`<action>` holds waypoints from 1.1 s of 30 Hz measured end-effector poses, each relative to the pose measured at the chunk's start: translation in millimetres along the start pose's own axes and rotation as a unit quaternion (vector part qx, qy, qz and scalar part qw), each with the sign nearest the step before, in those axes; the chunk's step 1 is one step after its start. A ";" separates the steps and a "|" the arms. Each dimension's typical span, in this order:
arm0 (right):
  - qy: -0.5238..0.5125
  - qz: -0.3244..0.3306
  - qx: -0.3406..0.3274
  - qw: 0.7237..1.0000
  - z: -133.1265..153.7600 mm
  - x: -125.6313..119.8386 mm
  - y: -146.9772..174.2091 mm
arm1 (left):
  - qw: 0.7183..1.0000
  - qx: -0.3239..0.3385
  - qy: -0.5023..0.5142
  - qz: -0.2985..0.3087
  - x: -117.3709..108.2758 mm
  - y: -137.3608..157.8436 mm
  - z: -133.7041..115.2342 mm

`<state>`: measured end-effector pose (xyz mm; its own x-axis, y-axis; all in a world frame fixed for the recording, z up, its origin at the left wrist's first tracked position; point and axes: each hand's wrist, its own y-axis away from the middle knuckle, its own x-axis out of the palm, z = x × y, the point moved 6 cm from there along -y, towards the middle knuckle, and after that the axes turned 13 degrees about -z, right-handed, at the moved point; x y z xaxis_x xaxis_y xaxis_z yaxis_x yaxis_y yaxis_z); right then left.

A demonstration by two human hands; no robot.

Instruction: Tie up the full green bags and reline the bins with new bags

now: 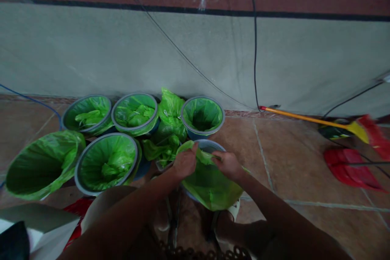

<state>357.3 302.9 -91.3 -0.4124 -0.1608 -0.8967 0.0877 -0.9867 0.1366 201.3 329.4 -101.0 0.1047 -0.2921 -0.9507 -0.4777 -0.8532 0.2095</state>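
Observation:
Between my feet stands a bin with a grey-blue rim. A green plastic bag is spread over its mouth and hangs past the near side. My left hand grips the bag's edge on the left, its fingers closed. On the right, my right hand pinches the same edge, a short way from the left one. The bag hides most of the bin's inside. Just left of my left hand lies a crumpled heap of green bags.
Several lined bins stand left, among them a near one and a wall-side one; another lined bin is behind mine. A tied green bag sits between. Right lie a yellow-handled broom and red dustpan. Cables run down the wall.

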 end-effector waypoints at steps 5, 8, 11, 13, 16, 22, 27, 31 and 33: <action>0.006 -0.024 0.083 0.996 -16.7 -12.9 -3.3 | 0.999 -0.042 0.005 -0.026 -12.1 -1.2 -1.2; 0.014 -0.007 0.050 0.999 -8.4 -7.1 0.1 | 0.996 -0.013 0.040 -0.078 -28.0 -2.4 -10.8; 0.007 0.005 0.001 1.000 5.3 -3.6 3.1 | 0.985 0.072 0.076 -0.135 -41.5 -3.0 -24.4; 0.006 0.004 -0.022 1.000 11.7 -4.4 4.0 | 0.980 0.127 0.082 -0.127 -40.7 -2.4 -31.8; 0.014 -0.005 -0.032 0.999 15.3 -7.6 4.0 | 0.987 0.127 0.057 -0.082 -29.9 -2.7 -31.6; 0.060 0.010 -0.015 0.998 7.9 -10.1 1.8 | 0.992 0.093 0.011 -0.084 -30.0 -5.9 -22.0; 0.136 0.064 0.041 0.988 -30.7 -6.6 -1.2 | 0.997 0.037 -0.012 -0.069 -35.6 -10.7 -11.9; 0.135 0.079 0.067 0.985 -40.0 -8.4 1.2 | 0.996 0.044 -0.010 -0.079 -34.6 -9.3 -14.6; 0.112 0.048 0.041 0.992 -22.9 -13.2 1.7 | 0.995 0.058 -0.004 -0.080 -31.7 -8.1 -20.5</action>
<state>383.7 303.9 -88.9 -0.1927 -0.2540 -0.9478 0.0392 -0.9671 0.2512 219.8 336.6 -67.9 0.1806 -0.1526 -0.9716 -0.5526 -0.8330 0.0281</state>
